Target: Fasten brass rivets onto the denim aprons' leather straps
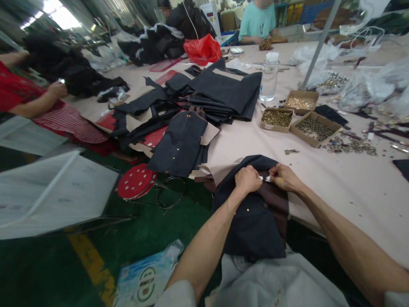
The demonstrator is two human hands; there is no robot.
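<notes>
A dark navy fabric piece with small gold studs hangs over the table's front edge into my lap, and a dark brown part lies along its right side. My left hand is closed at the upper part of the navy piece, its fingers gripping the cloth. Close beside it, my right hand is pinched over the brown part. Small white bits show at the fingertips of both hands; whether they are finger covers or held things I cannot tell. What the right fingers hold is hidden.
Several stacked dark fabric pieces cover the table's left. Small cardboard boxes of metal studs stand right of a clear bottle, near loose rings. A red stool and white bin are at left. Two co-workers are nearby.
</notes>
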